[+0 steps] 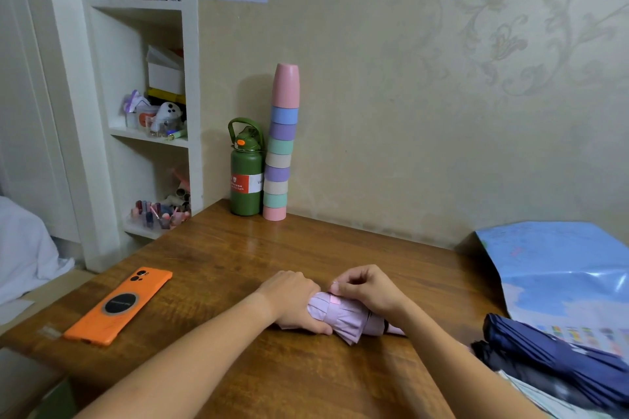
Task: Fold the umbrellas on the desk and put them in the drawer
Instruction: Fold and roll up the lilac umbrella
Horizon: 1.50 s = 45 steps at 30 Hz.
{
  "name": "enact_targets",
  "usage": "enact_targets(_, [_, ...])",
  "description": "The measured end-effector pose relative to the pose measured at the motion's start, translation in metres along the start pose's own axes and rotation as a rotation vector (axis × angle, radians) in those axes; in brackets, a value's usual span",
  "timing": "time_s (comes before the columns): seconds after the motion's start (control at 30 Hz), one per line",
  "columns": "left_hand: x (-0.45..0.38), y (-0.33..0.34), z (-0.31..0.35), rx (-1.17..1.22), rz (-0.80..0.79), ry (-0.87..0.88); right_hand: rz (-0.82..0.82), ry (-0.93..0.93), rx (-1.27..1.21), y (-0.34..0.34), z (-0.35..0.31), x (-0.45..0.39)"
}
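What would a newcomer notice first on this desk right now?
Both hands at the near centre: the left hand grips the pink umbrella while the right hand pinches its strap. Next, the orange phone at left and the tall cup stack by the wall.

The left hand [296, 303] covers one end of the pink umbrella [343, 314], and the right hand [369, 289] hides its top side. At four o'clock, the dark blue umbrella [558, 360] runs off the picture's edge. The small things on the shelf [149, 139] at ten o'clock are too tiny to tell.
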State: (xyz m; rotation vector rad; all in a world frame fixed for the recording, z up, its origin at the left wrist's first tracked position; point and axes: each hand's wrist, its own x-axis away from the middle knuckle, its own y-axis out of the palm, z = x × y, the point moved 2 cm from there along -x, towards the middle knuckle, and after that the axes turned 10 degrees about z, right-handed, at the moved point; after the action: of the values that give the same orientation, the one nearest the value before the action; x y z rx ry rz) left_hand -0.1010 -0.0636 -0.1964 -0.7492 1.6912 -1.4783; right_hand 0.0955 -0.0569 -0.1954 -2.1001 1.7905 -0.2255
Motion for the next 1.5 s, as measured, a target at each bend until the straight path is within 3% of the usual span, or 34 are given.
enact_targets(0.67, [-0.001, 0.004, -0.001, 0.019, -0.011, -0.037, 0.069, -0.217, 0.372, 0.006, -0.009, 0.025])
enact_targets(0.93, [0.003, 0.005, 0.001, 0.001, 0.005, -0.062, 0.055, -0.522, 0.722, 0.001, -0.014, 0.036])
enact_targets(1.1, [0.01, 0.005, 0.006, 0.022, 0.058, -0.083, 0.139, -0.431, 0.666, 0.011, -0.019, 0.029])
enact_targets(1.3, [0.019, 0.01, 0.005, 0.037, 0.139, -0.132, 0.018, -0.435, 0.646, 0.018, -0.016, 0.023])
enact_targets(1.5, [0.021, 0.014, 0.003, -0.013, 0.195, -0.077, -0.088, -0.285, 0.767, 0.02, -0.004, 0.03])
